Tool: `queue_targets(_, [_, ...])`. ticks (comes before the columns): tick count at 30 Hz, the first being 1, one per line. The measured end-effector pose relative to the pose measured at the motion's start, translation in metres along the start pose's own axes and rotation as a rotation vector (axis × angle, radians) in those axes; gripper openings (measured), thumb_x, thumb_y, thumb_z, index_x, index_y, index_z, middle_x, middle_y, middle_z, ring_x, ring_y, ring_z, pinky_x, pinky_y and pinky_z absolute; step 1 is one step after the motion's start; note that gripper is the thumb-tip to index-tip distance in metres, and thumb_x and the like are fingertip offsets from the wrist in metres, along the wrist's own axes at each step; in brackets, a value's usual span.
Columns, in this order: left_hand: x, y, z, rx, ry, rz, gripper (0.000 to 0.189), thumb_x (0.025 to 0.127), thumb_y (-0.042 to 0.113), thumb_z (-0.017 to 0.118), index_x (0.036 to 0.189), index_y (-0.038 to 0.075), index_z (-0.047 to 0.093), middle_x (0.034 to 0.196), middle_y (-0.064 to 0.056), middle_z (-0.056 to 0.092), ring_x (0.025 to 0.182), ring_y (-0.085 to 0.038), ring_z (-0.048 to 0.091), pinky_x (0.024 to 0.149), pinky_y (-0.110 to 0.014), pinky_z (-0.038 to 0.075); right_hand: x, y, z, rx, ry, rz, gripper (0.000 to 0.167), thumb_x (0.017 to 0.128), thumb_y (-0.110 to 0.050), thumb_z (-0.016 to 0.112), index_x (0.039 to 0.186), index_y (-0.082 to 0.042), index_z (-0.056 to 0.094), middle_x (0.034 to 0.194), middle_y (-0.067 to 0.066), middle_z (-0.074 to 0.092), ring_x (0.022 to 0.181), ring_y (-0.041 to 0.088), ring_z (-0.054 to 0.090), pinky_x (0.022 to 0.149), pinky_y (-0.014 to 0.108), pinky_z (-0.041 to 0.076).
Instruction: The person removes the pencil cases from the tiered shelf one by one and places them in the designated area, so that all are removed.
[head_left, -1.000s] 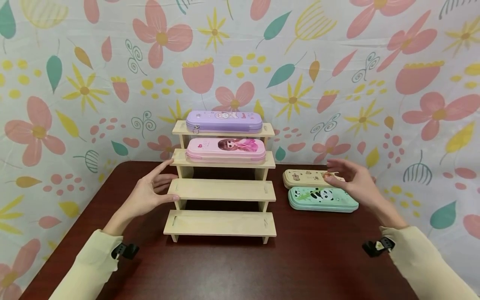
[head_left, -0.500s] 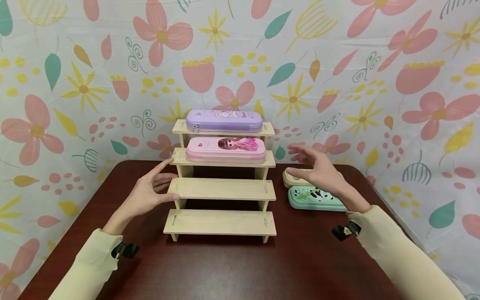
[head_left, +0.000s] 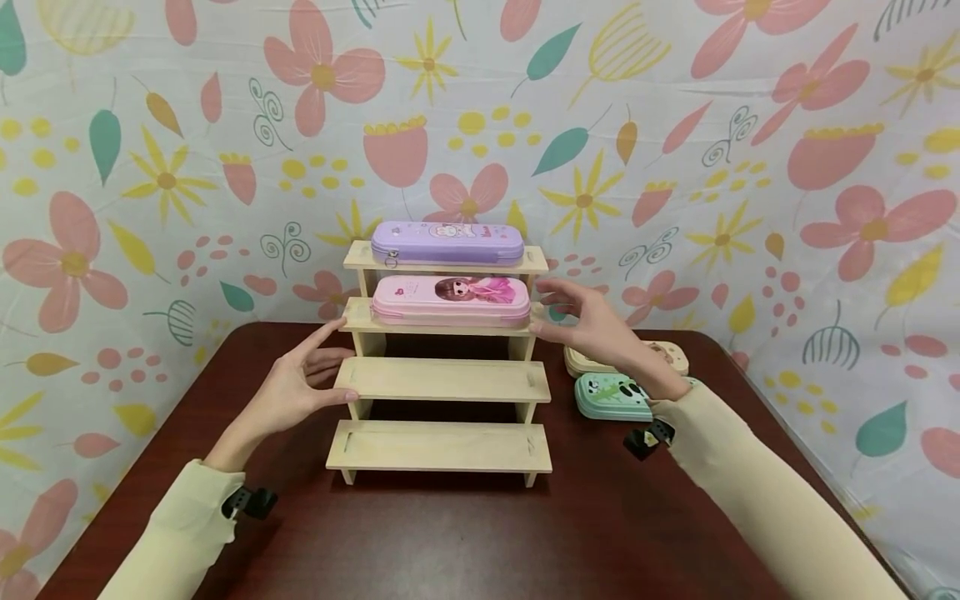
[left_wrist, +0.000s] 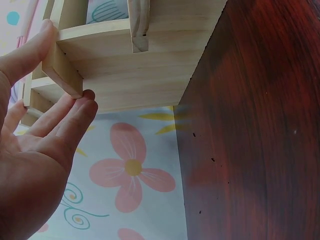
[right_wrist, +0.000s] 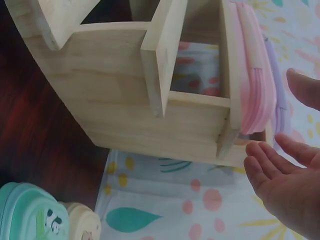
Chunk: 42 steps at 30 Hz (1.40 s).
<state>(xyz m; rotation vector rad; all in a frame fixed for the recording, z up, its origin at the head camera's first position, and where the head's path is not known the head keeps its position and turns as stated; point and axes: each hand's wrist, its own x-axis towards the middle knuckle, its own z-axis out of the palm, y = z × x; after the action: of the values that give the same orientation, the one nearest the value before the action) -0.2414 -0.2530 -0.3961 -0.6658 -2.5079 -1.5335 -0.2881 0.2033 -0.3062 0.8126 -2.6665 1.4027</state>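
A stepped wooden rack [head_left: 442,379] stands on the table. A purple pencil case [head_left: 448,242] lies on its top tier and a pink pencil case [head_left: 452,302] on the tier below. My left hand [head_left: 296,383] holds the rack's left side, thumb and fingers about the end of a board [left_wrist: 62,70] in the left wrist view. My right hand [head_left: 588,325] is beside the right end of the pink case, fingers apart and nothing in them. In the right wrist view its fingertips [right_wrist: 257,150] are close to that tier and the pink case [right_wrist: 255,75].
To the right of the rack lie a cream pencil case [head_left: 667,354] and a green panda pencil case [head_left: 611,400], partly hidden by my right forearm. The dark red table [head_left: 480,542] meets a flower-patterned cloth [head_left: 675,100] at the back. The two lower tiers are bare wood.
My right hand has moved left, from over the cream and green cases to the right end of the pink case's tier. My left hand has kept its place on the rack.
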Motion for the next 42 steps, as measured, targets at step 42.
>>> queue_targets(42, [0.000,-0.002,-0.003,-0.028,-0.016,-0.002,0.104,0.084,0.009,0.092,0.167,0.029,0.033,0.139,-0.021,0.064,0.131,-0.036,0.061,0.107,-0.055,0.048,0.035,-0.002,0.032,0.170,0.065,-0.011,0.063,0.091,-0.008,0.085,0.145,0.005,0.056,0.138,0.018,0.065,0.124,0.029,0.064,0.103,0.035,0.054])
